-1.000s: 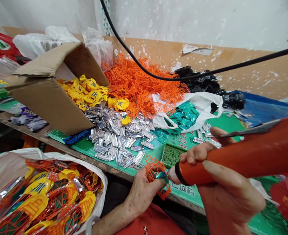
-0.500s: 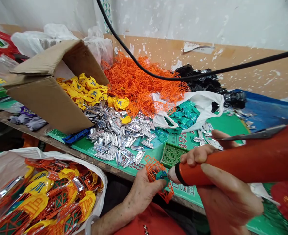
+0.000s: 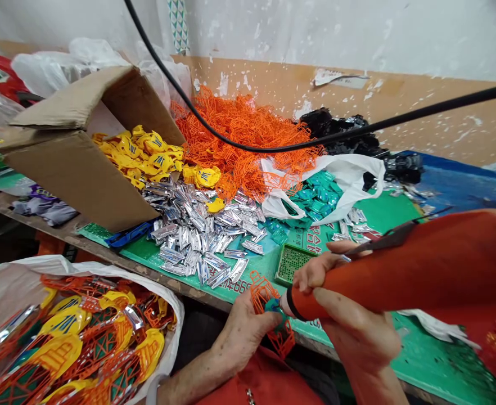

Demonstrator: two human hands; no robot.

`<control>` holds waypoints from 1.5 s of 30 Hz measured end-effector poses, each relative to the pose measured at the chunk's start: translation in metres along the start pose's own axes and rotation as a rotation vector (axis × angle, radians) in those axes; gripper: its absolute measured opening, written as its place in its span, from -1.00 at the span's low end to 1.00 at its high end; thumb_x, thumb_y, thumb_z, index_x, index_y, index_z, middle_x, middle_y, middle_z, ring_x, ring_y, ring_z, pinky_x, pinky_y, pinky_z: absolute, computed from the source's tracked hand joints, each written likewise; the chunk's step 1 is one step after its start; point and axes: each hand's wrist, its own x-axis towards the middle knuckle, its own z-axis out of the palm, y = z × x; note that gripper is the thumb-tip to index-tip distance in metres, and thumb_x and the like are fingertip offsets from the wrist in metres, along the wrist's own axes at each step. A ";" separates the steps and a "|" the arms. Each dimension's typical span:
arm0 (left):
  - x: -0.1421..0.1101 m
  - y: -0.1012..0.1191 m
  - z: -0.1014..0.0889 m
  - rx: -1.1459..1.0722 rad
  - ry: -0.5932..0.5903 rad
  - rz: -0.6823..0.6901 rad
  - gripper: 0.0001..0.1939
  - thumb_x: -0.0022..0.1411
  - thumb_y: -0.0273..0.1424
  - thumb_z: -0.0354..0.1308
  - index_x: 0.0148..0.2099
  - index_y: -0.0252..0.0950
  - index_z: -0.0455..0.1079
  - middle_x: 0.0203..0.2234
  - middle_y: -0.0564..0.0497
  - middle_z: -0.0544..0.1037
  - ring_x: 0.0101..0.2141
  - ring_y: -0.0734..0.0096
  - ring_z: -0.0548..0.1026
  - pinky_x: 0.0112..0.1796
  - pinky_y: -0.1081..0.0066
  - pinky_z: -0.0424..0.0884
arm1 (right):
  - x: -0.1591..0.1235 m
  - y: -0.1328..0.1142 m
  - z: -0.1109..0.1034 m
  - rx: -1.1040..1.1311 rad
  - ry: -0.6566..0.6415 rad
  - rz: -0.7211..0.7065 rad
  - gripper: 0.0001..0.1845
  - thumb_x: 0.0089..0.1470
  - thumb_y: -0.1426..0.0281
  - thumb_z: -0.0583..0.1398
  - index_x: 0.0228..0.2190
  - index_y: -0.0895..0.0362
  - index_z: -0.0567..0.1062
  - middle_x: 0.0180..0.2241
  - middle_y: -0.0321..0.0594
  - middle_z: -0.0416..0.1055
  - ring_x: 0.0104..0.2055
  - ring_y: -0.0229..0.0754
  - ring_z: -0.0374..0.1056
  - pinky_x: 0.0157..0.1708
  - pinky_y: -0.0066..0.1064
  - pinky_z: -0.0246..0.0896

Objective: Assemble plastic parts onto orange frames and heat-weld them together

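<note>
My left hand (image 3: 248, 332) grips an orange plastic lattice piece (image 3: 282, 338) low in the middle of the view, with a teal part (image 3: 273, 306) set inside it. My right hand (image 3: 357, 332) is wrapped around a red-orange tubular tool (image 3: 378, 287) with a black collar and a pale tip. That tip sits against the teal part. A thin metal blade (image 3: 393, 237) shows above my right fingers, and its link to the tool is hidden. Part of the lattice lies behind my left fingers.
A white sack (image 3: 16, 292) of mixed orange, yellow and silver parts fills the lower left. Beyond my hands, a green mat (image 3: 425, 360) holds a green perforated tray (image 3: 292, 264) and a silver parts pile (image 3: 197, 242). Orange, yellow, teal and black heaps lie further back. A black cable crosses above.
The tool and my right hand have shifted left, and the tool's rear has swung lower. The whole scene has moved slightly left and up in the view.
</note>
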 end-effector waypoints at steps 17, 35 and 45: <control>-0.003 0.005 0.002 -0.252 -0.036 -0.179 -0.68 -0.10 -0.49 0.29 -0.19 -0.36 0.49 -0.34 -0.04 0.57 -0.30 0.32 0.51 -0.16 0.32 0.39 | 0.034 -0.021 -0.040 0.008 0.222 -0.250 -0.45 -0.23 0.56 0.23 -0.11 0.04 0.42 -0.58 -0.38 0.37 -0.53 -0.23 0.28 -0.40 -0.27 0.30; -0.003 0.002 -0.003 -0.241 -0.044 -0.242 -0.67 0.02 -0.36 0.31 -0.13 -0.33 0.45 -0.26 -0.10 0.59 -0.25 0.18 0.54 -0.15 0.19 0.43 | 0.083 0.033 -0.087 -0.297 0.466 -0.345 -0.83 -0.30 0.49 0.30 -0.55 0.14 0.41 -0.59 -0.37 0.38 -0.54 -0.23 0.29 -0.42 -0.26 0.25; -0.002 0.000 -0.005 -0.211 -0.060 -0.242 -0.69 -0.01 -0.42 0.28 -0.15 -0.36 0.45 -0.29 -0.11 0.59 -0.31 0.25 0.52 -0.17 0.23 0.42 | 0.083 0.038 -0.087 -0.304 0.471 -0.310 -0.88 -0.27 0.47 0.31 -0.58 0.14 0.44 -0.60 -0.37 0.37 -0.54 -0.24 0.28 -0.43 -0.28 0.24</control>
